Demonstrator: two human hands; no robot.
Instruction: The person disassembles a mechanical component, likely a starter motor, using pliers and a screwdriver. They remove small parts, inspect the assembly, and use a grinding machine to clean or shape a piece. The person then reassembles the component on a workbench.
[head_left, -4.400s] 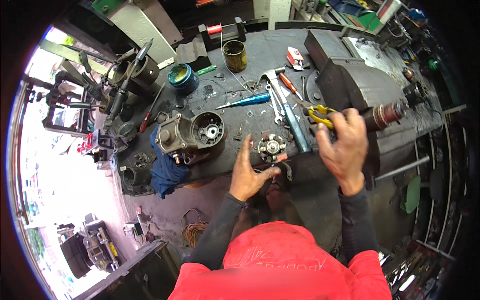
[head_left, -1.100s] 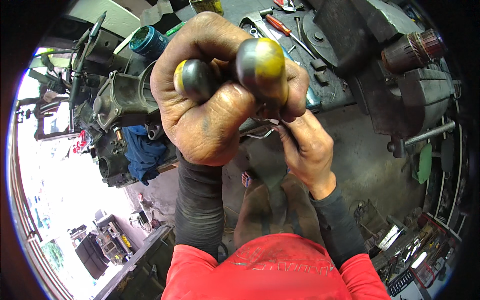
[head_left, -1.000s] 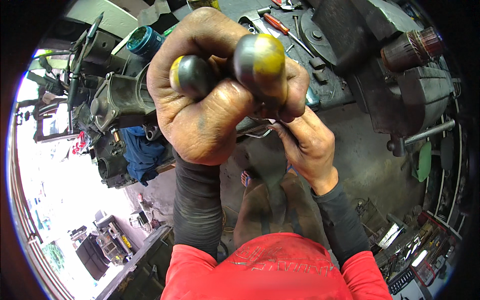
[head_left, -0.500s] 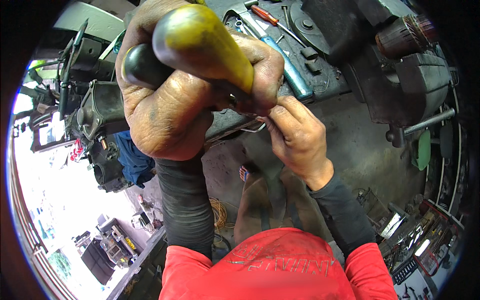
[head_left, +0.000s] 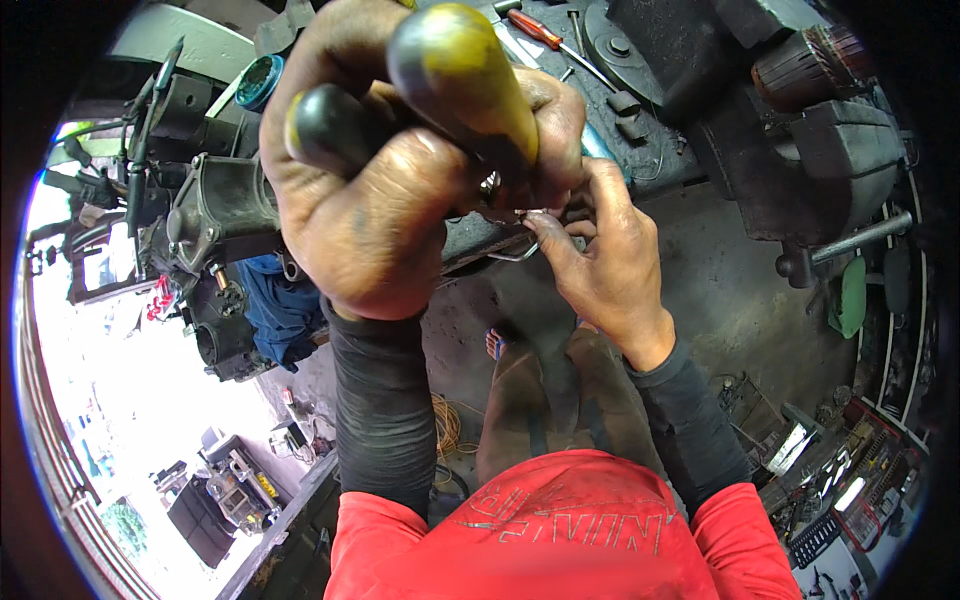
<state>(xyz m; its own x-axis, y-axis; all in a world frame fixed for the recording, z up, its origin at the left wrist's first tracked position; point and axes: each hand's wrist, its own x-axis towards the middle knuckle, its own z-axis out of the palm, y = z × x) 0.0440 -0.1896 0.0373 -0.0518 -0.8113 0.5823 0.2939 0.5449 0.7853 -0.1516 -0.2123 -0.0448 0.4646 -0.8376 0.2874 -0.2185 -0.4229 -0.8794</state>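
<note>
Close to the camera, my left hand (head_left: 360, 245) is wrapped round a pair of pliers (head_left: 475, 90) with yellow and black handles. The fingers hide most of the jaws; only a bit of shiny metal shows below the handles. Beside them, my right hand (head_left: 615, 260) is bent in a pinch, thumb and forefinger close under the left fingers. Whatever lies between those fingertips is too small and covered to make out. Both hands are raised above the bench's front edge.
On the dark workbench (head_left: 650, 165) lie a red-handled screwdriver (head_left: 537, 30) and a blue cylindrical handle (head_left: 597, 146). A heavy bench vise (head_left: 845, 175) stands right. Greasy machine housings (head_left: 235, 205) and a blue cloth (head_left: 275, 315) are left. Tools crowd the lower right; orange cord (head_left: 455, 425) lies on the floor.
My left hand and the pliers have shifted a little to the right. The right hand's fingers have spread somewhat from a tighter pinch. A blue round container now shows behind the left hand.
</note>
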